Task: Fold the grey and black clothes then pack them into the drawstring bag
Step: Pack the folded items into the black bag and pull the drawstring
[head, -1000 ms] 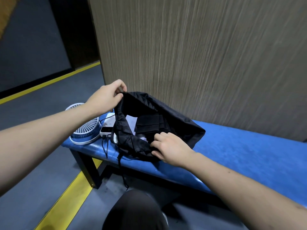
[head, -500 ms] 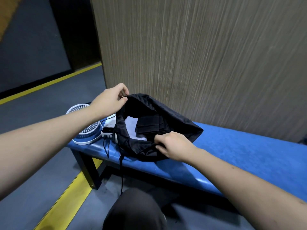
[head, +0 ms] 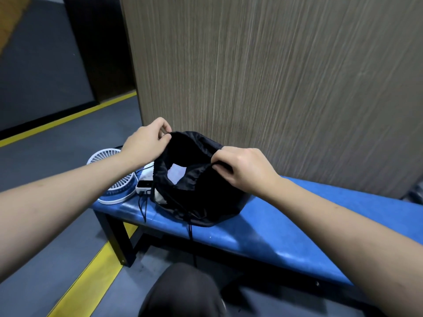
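The blue bench (head: 286, 234) carries the drawstring bag (head: 201, 202) at its left end, mouth up. My left hand (head: 146, 143) pinches the far-left rim; my right hand (head: 247, 170) pinches the near-right rim, fingers curled on fabric. A pale garment (head: 176, 176) shows inside. Judgement: packing looks complete; closing is in hand. Next: find the cord (head: 190, 227) and pull.

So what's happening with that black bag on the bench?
A person is holding the black drawstring bag open on the blue bench. The left hand pinches the far rim and the right hand pinches the near rim. Something pale shows inside. A small fan sits beside it.
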The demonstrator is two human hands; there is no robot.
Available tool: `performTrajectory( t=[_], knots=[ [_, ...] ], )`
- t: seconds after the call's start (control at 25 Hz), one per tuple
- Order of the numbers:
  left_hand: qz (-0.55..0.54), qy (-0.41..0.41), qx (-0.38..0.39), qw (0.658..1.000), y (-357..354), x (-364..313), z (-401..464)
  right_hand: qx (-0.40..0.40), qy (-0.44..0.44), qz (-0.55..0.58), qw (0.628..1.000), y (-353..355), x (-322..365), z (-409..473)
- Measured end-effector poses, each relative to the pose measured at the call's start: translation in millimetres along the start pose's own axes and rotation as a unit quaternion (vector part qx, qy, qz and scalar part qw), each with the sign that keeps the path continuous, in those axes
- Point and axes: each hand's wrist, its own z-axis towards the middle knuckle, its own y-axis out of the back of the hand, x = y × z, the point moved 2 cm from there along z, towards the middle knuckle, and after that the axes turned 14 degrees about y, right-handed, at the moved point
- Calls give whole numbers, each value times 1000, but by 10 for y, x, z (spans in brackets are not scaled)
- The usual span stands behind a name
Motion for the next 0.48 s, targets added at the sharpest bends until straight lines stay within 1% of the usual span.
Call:
performTrajectory(
  t=[0.04, 0.08, 0.16, 0.2, 0.24, 0.28, 0.36, 0.48],
  knots=[
    [-25, -7, 23, 999, 0, -17, -29, 0, -17, -2, 1000, -7, -8, 7],
    [-52, -21, 64, 996, -14, -40, -72, 10, -36, -1, 999, -31, -11, 21],
    [-86, -48, 172, 980, -83, -96, -209, 40, -80, 6, 996, -108, 1, 60],
    [-82, -58, 217, 971, -122, -116, -296, 51, -101, 11, 994, -155, 7, 84],
    [-66, -64, 241, 966, -160, -119, -373, 58, -120, 17, 991, -197, 12, 112],
    [-48, -66, 249, 965, -197, -114, -434, 63, -138, 24, 988, -229, 16, 147],
    [-13, -51, 235, 971, -294, -116, -527, 65, -168, 42, 983, -282, 27, 222],
    [52, -26, 161, 985, -504, -140, -567, 50, -202, 99, 973, -326, 44, 361]
  ],
)
